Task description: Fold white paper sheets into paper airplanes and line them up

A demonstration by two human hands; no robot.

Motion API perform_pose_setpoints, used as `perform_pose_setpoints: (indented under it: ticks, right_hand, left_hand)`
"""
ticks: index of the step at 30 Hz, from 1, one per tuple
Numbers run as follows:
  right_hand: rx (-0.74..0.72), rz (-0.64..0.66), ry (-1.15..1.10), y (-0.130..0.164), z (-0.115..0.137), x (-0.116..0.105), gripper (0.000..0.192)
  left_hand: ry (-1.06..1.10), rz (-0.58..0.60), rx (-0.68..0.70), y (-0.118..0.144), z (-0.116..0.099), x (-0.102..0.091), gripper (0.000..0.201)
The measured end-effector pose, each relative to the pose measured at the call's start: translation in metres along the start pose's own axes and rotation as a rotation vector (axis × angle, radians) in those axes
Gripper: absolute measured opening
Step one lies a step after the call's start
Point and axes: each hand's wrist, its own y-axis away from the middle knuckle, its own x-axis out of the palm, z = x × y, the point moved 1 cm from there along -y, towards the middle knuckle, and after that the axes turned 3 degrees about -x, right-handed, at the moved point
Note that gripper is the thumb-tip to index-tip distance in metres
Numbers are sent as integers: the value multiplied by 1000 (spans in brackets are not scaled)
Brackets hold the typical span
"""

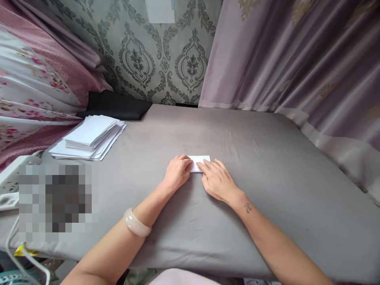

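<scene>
A small folded white paper lies flat on the grey cloth at the middle of the surface. At its left end my left hand is closed, with thumb and fingers pinching the paper's edge. My right hand rests over the right part of the paper, its fingers stretched and spread, and the index fingertip presses on the paper's face. The right thumb is mostly hidden under the hand. A pale bangle circles my left forearm.
A grey cloth covers the table. At the left stands a stack of white paper, with a black folded item behind it. A white power strip and cables lie at the left edge, beside a pixelated patch. Curtains hang at the right.
</scene>
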Motion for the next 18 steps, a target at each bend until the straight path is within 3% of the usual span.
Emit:
perform_pose_setpoints:
  ticks: [8,18]
  right_hand:
    - [-4,105,102,7,20,-2,51]
    - [10,115,72,13,22,5,50]
  left_hand:
    - [-37,35,46,8,-3,-3,30]
    - [-183,227,25,15,-5,-6,46]
